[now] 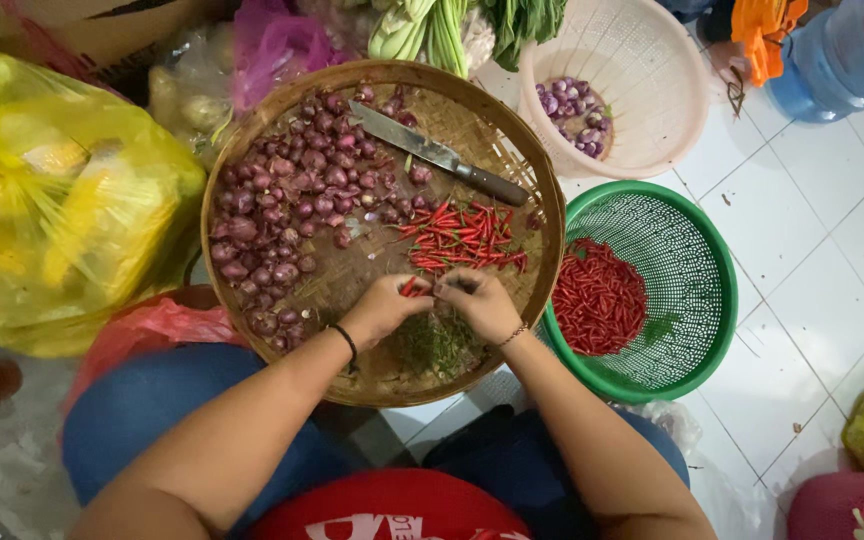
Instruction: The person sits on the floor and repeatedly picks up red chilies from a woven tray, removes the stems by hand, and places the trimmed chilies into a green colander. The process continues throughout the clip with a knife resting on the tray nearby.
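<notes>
chillies are what our hands work on here. going left to right: a yellow plastic bag bulges at the far left, with a red bag below it. next comes the round woven tray resting across our lap, with a heap of small red shallots on its left half and a kitchen knife lying flat near its far edge, blade pointing left.

our left hand is closed in a pinch on a red chilli, thumb and fingertips tight around it. our right hand is curled just beside it, fingertips meeting at the same chilli; whether it grips the stalk we cannot tell. a pile of green stalks lies on the tray beneath both hands, and a loose pile of red chillies sits just beyond them.

we judge the chilli light, thin and a little bendy, with smooth, slick skin; it would snap or split if squeezed hard. the best hold looks to be near the stalk end, body in one hand and cap in the other.

to the right, a green basket on the tiled floor holds more red chillies, touching the tray's rim. a pale basket behind it holds a few shallots. nothing lies between our hands and either pile; the knife is well apart.
</notes>
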